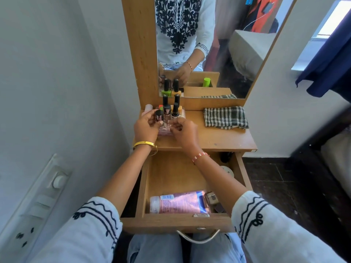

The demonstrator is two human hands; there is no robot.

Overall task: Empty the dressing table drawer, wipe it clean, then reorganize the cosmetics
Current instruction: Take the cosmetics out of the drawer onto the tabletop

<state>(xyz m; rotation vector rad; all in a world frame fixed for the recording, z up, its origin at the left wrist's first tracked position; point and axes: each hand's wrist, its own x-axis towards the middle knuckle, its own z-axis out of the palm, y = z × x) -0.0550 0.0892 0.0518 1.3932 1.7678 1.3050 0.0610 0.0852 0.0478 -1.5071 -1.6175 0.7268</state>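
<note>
My left hand (147,128) grips a nail polish bottle (159,116) mid-frame; right hand (185,132) pinches, contents unclear. Risk: toppling neighbouring bottles (175,111).

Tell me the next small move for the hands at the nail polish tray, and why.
Probably set the bottle that the left hand pinches into the clear tray, which the right hand steadies. The other bottles already stand there in rows.
</note>
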